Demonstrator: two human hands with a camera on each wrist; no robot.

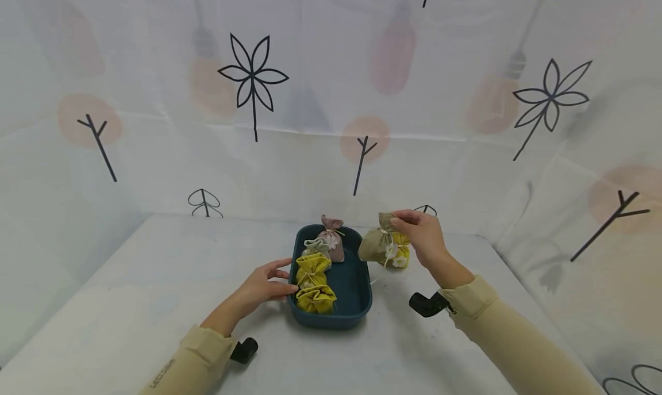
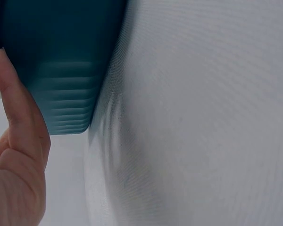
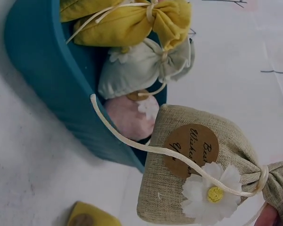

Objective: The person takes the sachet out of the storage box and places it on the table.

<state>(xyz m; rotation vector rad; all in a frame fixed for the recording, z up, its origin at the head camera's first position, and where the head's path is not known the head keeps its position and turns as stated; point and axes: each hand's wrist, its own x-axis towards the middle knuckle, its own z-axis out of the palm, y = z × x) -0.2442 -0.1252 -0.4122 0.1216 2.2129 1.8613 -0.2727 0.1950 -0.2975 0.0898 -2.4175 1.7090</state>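
My right hand [image 1: 421,237] pinches the gathered top of a khaki drawstring sachet [image 1: 373,246], lifted beside the right rim of a dark teal tub [image 1: 331,322]. In the right wrist view this sachet [image 3: 155,183] carries a white fabric flower, a round brown label and a pale cord. Behind it a yellow sachet [image 1: 401,258] lies on the table. Fingers fairly straight, my left hand [image 1: 261,284] touches the tub's left side; its thumb [image 2: 12,89] lies along the outer wall. Down the tub's left half stand two yellow sachets [image 1: 315,300], a pale grey-green one [image 1: 316,246] and a pink one [image 1: 332,242].
The tub stands on a white-covered table [image 1: 170,280]. A pale cloth backdrop [image 1: 310,171] printed with flowers and twigs hangs behind and at both sides. Dark curved pieces [image 1: 428,305] stick out by both sleeve cuffs.
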